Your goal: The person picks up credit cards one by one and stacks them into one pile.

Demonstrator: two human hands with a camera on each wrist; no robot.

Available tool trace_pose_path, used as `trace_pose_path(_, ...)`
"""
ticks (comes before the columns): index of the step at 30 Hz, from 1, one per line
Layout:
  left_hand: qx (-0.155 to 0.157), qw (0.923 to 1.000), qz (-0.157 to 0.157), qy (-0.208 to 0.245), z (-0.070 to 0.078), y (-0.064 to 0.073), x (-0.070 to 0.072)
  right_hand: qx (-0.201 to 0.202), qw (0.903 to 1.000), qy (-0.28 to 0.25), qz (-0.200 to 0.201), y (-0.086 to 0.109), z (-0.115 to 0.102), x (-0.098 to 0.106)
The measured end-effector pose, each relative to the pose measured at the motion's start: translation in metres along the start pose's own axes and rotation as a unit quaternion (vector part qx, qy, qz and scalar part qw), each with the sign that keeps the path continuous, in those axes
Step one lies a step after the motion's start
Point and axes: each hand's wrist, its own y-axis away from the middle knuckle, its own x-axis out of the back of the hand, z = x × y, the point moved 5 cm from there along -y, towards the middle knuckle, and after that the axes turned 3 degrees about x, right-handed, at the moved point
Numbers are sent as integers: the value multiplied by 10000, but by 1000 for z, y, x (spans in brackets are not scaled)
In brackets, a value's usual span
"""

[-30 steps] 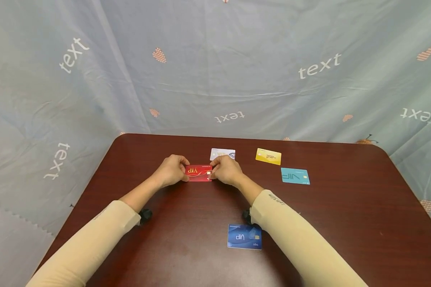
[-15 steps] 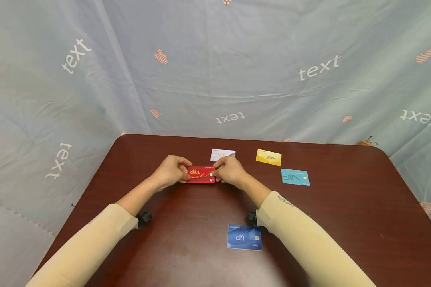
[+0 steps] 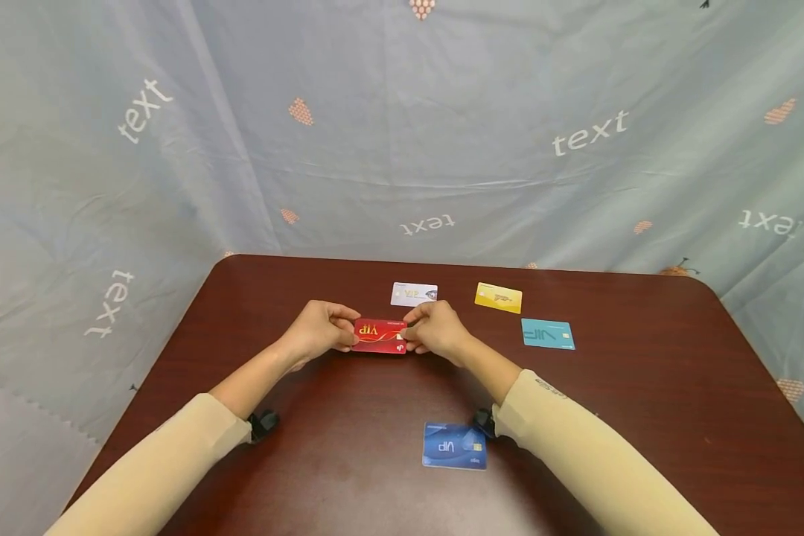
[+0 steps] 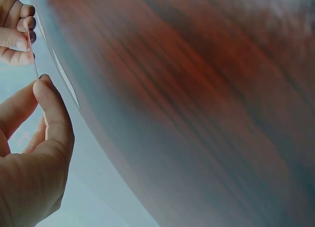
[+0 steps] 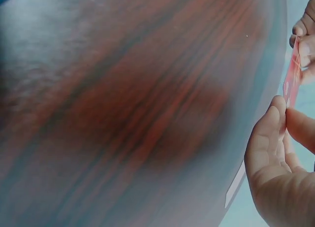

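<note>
In the head view a red VIP card is held level by its two short ends. My left hand pinches the left end between thumb and fingers. The right hand pinches the other end, its thumb near the gold chip. Both wrist views show the card nearly edge-on, above the tabletop: the left hand has one end in the left wrist view, and the right hand grips the opposite end of the red card in the right wrist view. Just behind the right hand lies a white card.
A yellow card and a teal card lie to the right on the dark brown table. Nearer me is a blue VIP card, beside the right forearm. A grey patterned cloth hangs behind the table.
Both hands have shifted the red card slightly right and towards me, keeping hold of both ends. The right thumb now overlaps the card's face more. The other cards stay in place.
</note>
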Motion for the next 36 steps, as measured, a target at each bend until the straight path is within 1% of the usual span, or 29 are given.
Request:
trace_pose_path(4,-35,10000,-48,37,1,3,-4,-27,10000,-60,-57,5,2,2)
trace_pose_path(9,-51,9997,-128,189,2,6,-8,-14,9997,-184,-136,12,3,5)
trace_pose_path(17,63,9991,-301,300,5,13,-17,-37,9991,-317,-295,24,11,10)
trace_pose_path(29,97,9973,-494,539,4,19,-28,-69,9987,-423,-280,37,19,17)
trace_pose_path(36,80,9966,-592,571,7,23,-37,65,9992,-316,-231,48,21,26)
